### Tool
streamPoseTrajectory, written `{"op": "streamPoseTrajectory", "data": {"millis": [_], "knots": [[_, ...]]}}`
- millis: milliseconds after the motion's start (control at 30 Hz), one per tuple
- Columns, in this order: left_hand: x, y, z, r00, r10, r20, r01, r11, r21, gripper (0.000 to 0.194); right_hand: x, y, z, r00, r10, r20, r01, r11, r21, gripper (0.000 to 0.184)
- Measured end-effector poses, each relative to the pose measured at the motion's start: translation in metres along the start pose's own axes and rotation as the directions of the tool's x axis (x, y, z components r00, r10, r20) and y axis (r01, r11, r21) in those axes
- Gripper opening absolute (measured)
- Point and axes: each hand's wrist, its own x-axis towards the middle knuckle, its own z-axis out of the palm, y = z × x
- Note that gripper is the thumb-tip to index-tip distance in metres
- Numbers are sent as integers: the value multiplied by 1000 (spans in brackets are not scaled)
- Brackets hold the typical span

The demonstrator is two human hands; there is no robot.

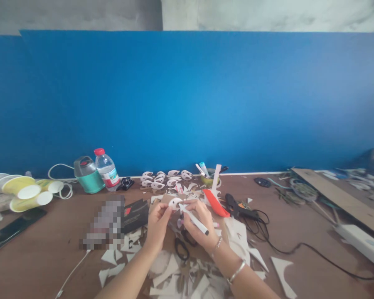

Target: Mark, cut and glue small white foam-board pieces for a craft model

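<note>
Between thumb and fingers, my left hand [158, 219] pinches a small white cutout [175, 203] with a dark dot on it, its shape partly hidden by my fingers. My right hand [200, 222] grips a white marker [197, 222] with a black end, its tip close to the cutout; whether they touch I cannot tell. Below the hands lie black-handled scissors [182, 249], partly covered by scraps. Several similar white cutouts [158, 179] stand in a group behind my hands. An orange-red curved piece [216, 203] lies right of my right hand.
White paper scraps [168, 274] cover the table in front. A black glue gun [240, 209] with a trailing cord lies to the right, near a white power strip [361, 243]. Leftward are a water bottle [107, 170], a teal-and-grey container [89, 175], a black box [135, 216] and paper cups [21, 187].
</note>
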Motion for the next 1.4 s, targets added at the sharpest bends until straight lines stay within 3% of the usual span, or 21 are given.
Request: {"op": "streamPoseTrajectory", "data": {"millis": [367, 1400], "knots": [[-1, 0, -1, 1000, 3, 0, -3, 1000, 3, 24, -2, 1, 1, 998, 65, 13, -65, 998, -5, 10], [0, -1, -2, 1000, 14, -11, -13, 1000, 28, 26, 0, -4, -6, 994, 74, 78, -77, 996, 38, 11]]}}
